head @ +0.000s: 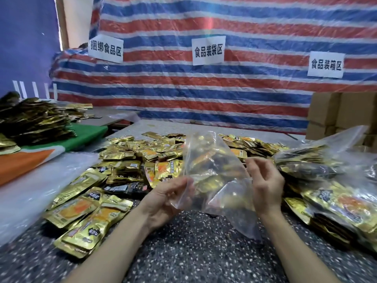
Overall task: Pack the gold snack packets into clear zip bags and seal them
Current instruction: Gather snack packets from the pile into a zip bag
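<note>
Hanging between both hands, the clear zip bag (216, 176) runs lengthwise away from the person. The left hand (163, 199) pinches its left edge and the right hand (267, 182) grips its right edge. Loose gold snack packets (85, 209) lie on the surface just left of the left hand, the nearer one.

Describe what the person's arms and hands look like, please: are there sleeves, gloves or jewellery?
The left forearm and the right forearm are bare down to the picture's lower edge; no sleeve shows. The left hand and the right hand wear no gloves. No ring, watch or bracelet is visible.
</note>
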The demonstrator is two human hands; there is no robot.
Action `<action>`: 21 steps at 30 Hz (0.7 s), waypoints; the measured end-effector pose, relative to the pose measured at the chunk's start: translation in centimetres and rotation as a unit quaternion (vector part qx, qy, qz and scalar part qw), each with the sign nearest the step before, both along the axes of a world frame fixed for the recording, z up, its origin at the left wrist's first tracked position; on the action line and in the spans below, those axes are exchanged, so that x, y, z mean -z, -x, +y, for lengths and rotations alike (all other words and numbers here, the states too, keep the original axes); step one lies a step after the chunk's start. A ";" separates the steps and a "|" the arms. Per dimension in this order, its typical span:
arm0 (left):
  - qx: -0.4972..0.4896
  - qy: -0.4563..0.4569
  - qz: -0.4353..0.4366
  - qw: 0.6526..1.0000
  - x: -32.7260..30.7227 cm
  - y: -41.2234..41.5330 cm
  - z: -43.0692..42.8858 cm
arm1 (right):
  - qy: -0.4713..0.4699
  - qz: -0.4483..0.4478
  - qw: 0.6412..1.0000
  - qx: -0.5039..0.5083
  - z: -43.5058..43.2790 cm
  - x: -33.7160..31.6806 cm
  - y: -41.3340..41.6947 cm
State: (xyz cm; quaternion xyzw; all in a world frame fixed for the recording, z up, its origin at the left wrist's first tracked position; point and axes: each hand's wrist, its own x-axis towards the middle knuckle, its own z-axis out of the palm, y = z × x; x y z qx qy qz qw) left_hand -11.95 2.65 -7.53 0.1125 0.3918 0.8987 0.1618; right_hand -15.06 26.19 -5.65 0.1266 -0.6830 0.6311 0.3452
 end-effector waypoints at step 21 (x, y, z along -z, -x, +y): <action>-0.223 0.121 0.115 0.960 -0.9 -0.5 0.9 | -0.032 -0.198 0.931 -0.304 -2.3 -1.0 -2.5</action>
